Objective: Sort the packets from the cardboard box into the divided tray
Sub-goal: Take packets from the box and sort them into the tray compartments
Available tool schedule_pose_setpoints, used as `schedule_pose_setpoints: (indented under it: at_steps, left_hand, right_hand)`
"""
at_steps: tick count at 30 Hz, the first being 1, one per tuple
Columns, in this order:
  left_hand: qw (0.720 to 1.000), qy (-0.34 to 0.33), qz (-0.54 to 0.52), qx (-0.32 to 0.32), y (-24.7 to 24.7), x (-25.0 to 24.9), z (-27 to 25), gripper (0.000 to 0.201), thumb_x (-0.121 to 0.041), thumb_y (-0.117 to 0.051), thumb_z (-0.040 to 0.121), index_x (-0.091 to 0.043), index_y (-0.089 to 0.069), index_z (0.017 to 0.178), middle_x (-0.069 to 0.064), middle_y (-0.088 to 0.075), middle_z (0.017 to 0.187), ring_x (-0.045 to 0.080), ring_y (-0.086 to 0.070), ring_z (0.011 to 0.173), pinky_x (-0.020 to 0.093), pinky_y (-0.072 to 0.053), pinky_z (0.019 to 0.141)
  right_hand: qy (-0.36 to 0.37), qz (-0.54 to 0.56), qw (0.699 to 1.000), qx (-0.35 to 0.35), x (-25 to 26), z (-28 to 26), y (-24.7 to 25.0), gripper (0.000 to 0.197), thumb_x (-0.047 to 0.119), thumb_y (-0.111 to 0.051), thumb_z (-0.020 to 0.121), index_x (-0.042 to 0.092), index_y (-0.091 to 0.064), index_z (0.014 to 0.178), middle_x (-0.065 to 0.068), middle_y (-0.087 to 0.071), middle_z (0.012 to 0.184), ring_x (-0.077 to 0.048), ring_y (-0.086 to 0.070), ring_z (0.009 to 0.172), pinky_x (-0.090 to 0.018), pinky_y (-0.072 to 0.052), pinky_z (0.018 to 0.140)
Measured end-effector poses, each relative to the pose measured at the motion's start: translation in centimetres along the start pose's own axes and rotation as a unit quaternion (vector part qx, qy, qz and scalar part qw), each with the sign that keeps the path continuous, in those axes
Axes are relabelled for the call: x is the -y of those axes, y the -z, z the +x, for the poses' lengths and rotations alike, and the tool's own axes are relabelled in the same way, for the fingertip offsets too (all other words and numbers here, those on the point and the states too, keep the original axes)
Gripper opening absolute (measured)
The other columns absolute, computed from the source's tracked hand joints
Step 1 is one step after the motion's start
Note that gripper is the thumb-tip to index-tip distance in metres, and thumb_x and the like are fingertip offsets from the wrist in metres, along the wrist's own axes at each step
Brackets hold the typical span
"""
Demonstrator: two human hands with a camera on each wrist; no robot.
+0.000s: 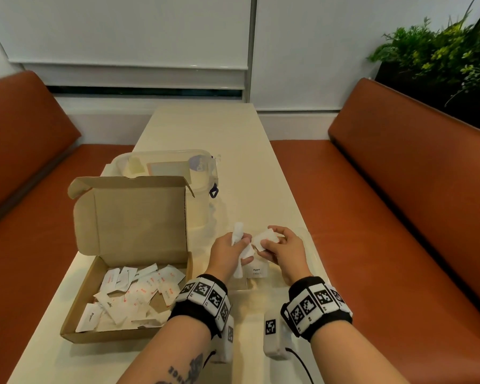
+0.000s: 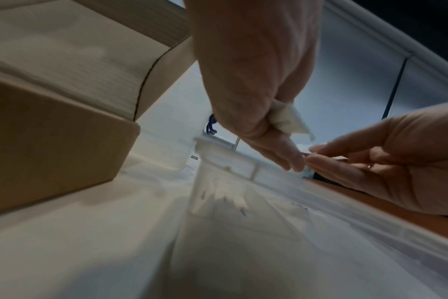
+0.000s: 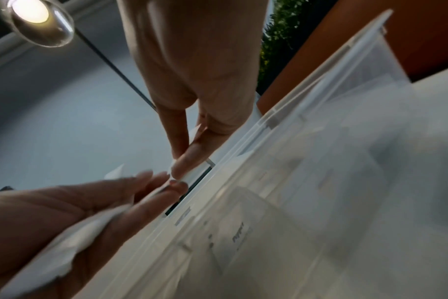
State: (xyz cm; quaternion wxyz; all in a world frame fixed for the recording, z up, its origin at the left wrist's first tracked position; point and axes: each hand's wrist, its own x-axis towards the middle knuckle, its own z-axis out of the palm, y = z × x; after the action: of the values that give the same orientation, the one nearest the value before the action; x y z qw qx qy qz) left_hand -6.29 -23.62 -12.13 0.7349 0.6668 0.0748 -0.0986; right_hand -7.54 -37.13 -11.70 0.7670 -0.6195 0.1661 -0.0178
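The open cardboard box [image 1: 94, 300] lies at the left with several white salt and pepper packets [image 1: 139, 292] loose inside. Both hands hover over the clear divided tray [image 1: 316, 253], just right of the box. My left hand [image 1: 245, 249] grips a bunch of white packets [image 1: 238, 235], also seen as packets [image 2: 289, 119] in the left wrist view. My right hand [image 1: 263, 245] pinches a few white packets [image 1: 265, 235] close to the left fingertips. A pepper packet [image 1: 256, 270] lies in the tray below the hands. The tray's walls [image 3: 320, 141] run beneath the right hand [image 3: 182, 161].
A clear lidded container [image 1: 164, 167] stands behind the box's raised lid [image 1: 133, 214]. The narrow cream table [image 1: 233, 128] runs away between two orange benches [image 1: 399, 203]. A green plant [image 1: 441, 51] sits at the far right.
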Motion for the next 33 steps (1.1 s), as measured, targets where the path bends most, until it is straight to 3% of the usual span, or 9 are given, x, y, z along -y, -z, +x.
schedule_pose_setpoints:
  at_steps: [5,10,14,17,20,23,25,29,33]
  left_hand:
    - [1.0,0.009,0.002,-0.01,-0.4,0.0,-0.1,0.004,-0.004,-0.066,0.086,-0.003,-0.065,0.09,0.022,-0.065,0.105,0.032,-0.065,0.099,0.031,-0.059,0.071]
    - [0.993,-0.032,0.111,-0.012,-0.4,0.2,0.1,0.013,-0.013,-0.069,0.085,-0.001,-0.068,0.09,0.019,-0.069,0.092,0.033,-0.066,0.09,0.044,-0.053,0.082]
    - [0.985,-0.042,0.166,0.003,-0.4,0.0,0.2,0.017,-0.018,-0.067,0.087,-0.001,-0.068,0.091,0.011,-0.066,0.085,0.024,-0.061,0.082,0.035,-0.048,0.077]
    - [0.982,-0.06,0.18,-0.005,-0.3,0.0,0.2,0.011,-0.012,-0.064,0.088,-0.004,-0.07,0.092,0.008,-0.067,0.087,0.02,-0.061,0.08,0.025,-0.047,0.068]
    - [0.987,-0.058,0.144,-0.031,-0.2,0.2,0.2,0.01,-0.006,-0.059,0.09,-0.009,-0.069,0.093,0.01,-0.068,0.093,0.019,-0.062,0.08,0.017,-0.051,0.06]
    - [0.987,-0.051,0.142,-0.057,0.3,1.0,0.4,0.013,-0.01,-0.057,0.092,-0.018,-0.066,0.092,0.007,-0.067,0.097,0.023,-0.062,0.092,0.033,-0.052,0.084]
    - [0.99,-0.04,0.123,-0.062,0.6,1.5,0.3,0.016,-0.012,-0.057,0.093,-0.014,-0.068,0.104,0.007,-0.067,0.102,0.024,-0.062,0.101,0.04,-0.05,0.094]
    - [0.99,-0.038,0.115,-0.075,0.8,2.0,0.3,0.023,-0.013,-0.058,0.093,-0.011,-0.067,0.114,0.002,-0.068,0.103,0.022,-0.063,0.102,0.043,-0.05,0.096]
    - [0.992,-0.037,0.091,-0.075,0.9,2.1,0.3,0.025,-0.011,-0.059,0.092,-0.012,-0.067,0.116,-0.001,-0.068,0.106,0.021,-0.063,0.105,0.046,-0.05,0.097]
  right_hand:
    - [-0.006,-0.008,0.999,0.031,-0.2,0.2,0.4,0.015,-0.007,-0.065,0.082,0.004,-0.06,0.091,-0.011,-0.07,0.081,-0.017,-0.069,0.068,-0.023,-0.058,0.063]
    - [0.009,-0.086,0.994,0.06,0.0,0.2,0.8,0.018,-0.001,-0.069,0.081,0.009,-0.06,0.092,-0.004,-0.068,0.077,-0.018,-0.067,0.072,-0.027,-0.058,0.073]
    - [0.079,-0.281,0.955,0.057,1.0,0.4,1.0,0.023,0.015,-0.069,0.083,0.019,-0.069,0.106,-0.001,-0.064,0.097,-0.018,-0.062,0.085,-0.025,-0.051,0.076]
    - [0.108,-0.362,0.923,0.07,2.0,0.7,1.2,0.01,0.011,-0.068,0.082,0.017,-0.074,0.089,-0.002,-0.068,0.081,-0.01,-0.059,0.071,-0.014,-0.043,0.065]
    - [0.111,-0.402,0.908,0.028,2.7,1.2,2.1,0.004,0.011,-0.072,0.08,0.015,-0.072,0.081,0.005,-0.065,0.068,-0.002,-0.055,0.062,-0.004,-0.039,0.053]
    - [0.105,-0.453,0.885,-0.021,2.5,1.8,3.1,0.002,0.014,-0.072,0.08,0.014,-0.071,0.082,0.009,-0.062,0.069,-0.003,-0.055,0.066,-0.01,-0.042,0.058]
    - [0.095,-0.499,0.861,-0.023,2.1,1.9,3.4,0.002,0.015,-0.07,0.081,0.017,-0.07,0.081,0.007,-0.064,0.076,-0.008,-0.057,0.074,-0.02,-0.044,0.065]
    - [0.076,-0.546,0.834,-0.028,0.8,2.4,3.2,0.01,0.014,-0.07,0.081,0.021,-0.07,0.074,0.002,-0.066,0.089,-0.011,-0.057,0.079,-0.019,-0.04,0.057]
    - [0.059,-0.563,0.824,-0.031,0.0,2.8,2.7,0.01,0.013,-0.068,0.081,0.02,-0.072,0.075,-0.003,-0.069,0.09,-0.018,-0.059,0.09,-0.027,-0.048,0.071]
